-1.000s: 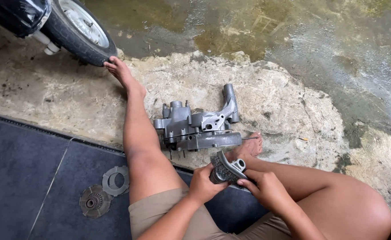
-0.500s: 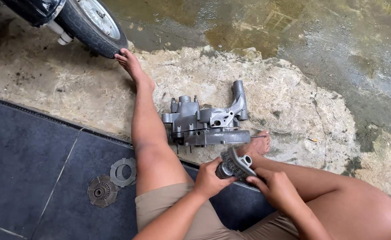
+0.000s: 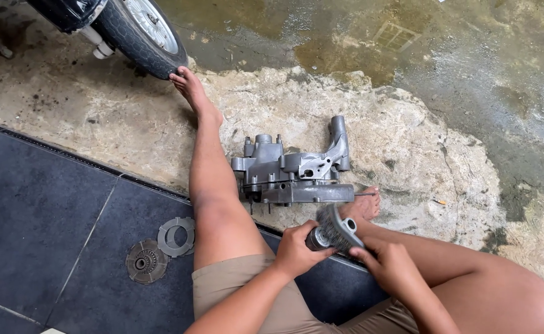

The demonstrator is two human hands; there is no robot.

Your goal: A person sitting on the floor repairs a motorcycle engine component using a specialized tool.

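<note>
Dark tiles (image 3: 43, 204): far left, bare room around them; raised edge runs diagonally from upper left down toward the legs.
Clutch discs: two on the tile nr the left thigh — toothed round plate (image 3: 143, 262) and flat ring (image 3: 177, 236), overlapping at one edge, well apart from the hands.
Tyre (image 3: 137, 34): top left, motorbike wheel on wet concrete; left foot (image 3: 188, 88) toes touching the tread.
Concrete patch (image 3: 420, 148): pale, rough, crumbled rim; open ground to the right and behind the casing, wet darker floor beyond.
Engine casing (image 3: 290, 170): grey cast metal w/ studs, lying on the patch between the legs, just ahead of the hands, near edge close to the tile edge.
Left hand (image 3: 293, 247): closed round the end of a small grey metal part (image 3: 334, 229).
Metal part: held over the tile edge, just beside the casing's near edge — contact w/ casing can't tell.
Right hand (image 3: 386, 266): fingers curled on the part's right side, gripping.
Right foot (image 3: 362, 207): tucked by the casing's right end.
</note>
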